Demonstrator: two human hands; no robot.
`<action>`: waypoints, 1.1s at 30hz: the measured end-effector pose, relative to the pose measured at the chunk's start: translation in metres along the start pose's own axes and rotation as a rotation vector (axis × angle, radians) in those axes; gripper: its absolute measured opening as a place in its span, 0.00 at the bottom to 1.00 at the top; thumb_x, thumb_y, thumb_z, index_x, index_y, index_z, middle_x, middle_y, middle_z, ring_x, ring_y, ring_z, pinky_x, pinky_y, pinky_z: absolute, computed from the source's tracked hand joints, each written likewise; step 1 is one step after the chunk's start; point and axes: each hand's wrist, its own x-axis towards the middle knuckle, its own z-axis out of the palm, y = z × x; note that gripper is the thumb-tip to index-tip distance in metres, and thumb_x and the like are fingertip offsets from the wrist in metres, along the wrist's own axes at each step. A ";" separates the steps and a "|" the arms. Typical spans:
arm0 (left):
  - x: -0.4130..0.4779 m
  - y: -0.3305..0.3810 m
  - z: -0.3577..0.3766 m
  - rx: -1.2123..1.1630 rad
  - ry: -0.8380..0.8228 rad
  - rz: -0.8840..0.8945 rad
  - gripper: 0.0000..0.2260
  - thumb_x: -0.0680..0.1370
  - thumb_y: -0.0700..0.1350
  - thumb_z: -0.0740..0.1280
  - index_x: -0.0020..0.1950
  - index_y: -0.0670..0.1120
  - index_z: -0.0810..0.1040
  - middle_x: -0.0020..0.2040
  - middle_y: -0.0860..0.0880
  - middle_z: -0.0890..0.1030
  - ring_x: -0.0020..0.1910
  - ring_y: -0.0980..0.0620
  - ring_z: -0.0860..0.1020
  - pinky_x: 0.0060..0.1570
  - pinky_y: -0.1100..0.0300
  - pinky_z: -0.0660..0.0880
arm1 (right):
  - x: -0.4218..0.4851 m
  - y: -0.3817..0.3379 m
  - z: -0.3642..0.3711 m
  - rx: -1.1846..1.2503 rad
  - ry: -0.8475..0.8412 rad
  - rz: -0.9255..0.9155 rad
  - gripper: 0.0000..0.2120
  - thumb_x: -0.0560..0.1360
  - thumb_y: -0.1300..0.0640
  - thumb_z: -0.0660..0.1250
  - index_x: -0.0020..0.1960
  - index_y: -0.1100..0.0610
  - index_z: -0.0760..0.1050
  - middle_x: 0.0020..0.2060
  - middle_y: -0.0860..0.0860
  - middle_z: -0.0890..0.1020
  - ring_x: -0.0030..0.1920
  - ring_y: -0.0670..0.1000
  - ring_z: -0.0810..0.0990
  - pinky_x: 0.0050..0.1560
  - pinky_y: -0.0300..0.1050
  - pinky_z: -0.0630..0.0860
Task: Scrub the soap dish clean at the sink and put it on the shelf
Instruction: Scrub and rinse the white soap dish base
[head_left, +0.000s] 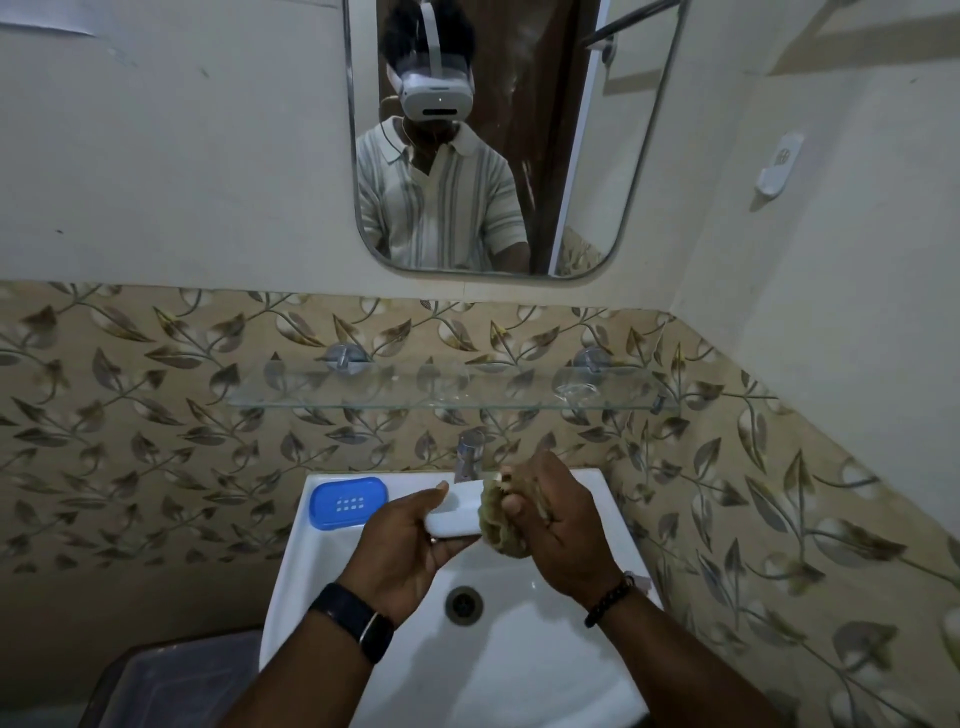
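Over the white sink (332, 551), the left hand (410, 545) grips a white soap dish (457, 514) by its lower end, thumb along the top, while the right hand (561, 525) is closed around a yellowish scrubber (496, 519) pressed against the dish's right end, just in front of the tap (470, 454). A blue soap dish insert (348, 503) lies on the sink's back left corner. The glass shelf (452, 389) above carries only a clear object near its right end, and the basin around the drain (464, 604) is open.

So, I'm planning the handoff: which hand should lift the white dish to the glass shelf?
Probably the left hand: its grip already holds the white dish, while the right hand is full of scrubber.
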 end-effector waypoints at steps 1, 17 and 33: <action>0.000 0.000 -0.001 0.006 0.016 0.022 0.12 0.79 0.36 0.65 0.60 0.31 0.77 0.57 0.32 0.83 0.52 0.36 0.84 0.41 0.46 0.84 | -0.001 0.000 0.000 -0.022 -0.013 -0.029 0.23 0.81 0.39 0.57 0.47 0.59 0.75 0.41 0.52 0.75 0.42 0.52 0.76 0.44 0.43 0.74; -0.005 -0.003 -0.013 0.244 0.029 0.343 0.16 0.75 0.54 0.70 0.61 0.54 0.83 0.57 0.48 0.86 0.54 0.48 0.85 0.45 0.53 0.83 | -0.012 0.002 0.032 0.032 0.307 0.445 0.07 0.80 0.43 0.65 0.55 0.43 0.78 0.50 0.40 0.83 0.53 0.39 0.81 0.51 0.39 0.79; 0.012 -0.021 -0.030 0.218 -0.052 0.173 0.20 0.76 0.51 0.69 0.67 0.48 0.79 0.62 0.44 0.83 0.57 0.40 0.83 0.48 0.47 0.83 | -0.028 0.047 0.004 0.203 0.443 0.795 0.04 0.79 0.50 0.68 0.46 0.43 0.80 0.44 0.45 0.85 0.45 0.49 0.84 0.41 0.46 0.82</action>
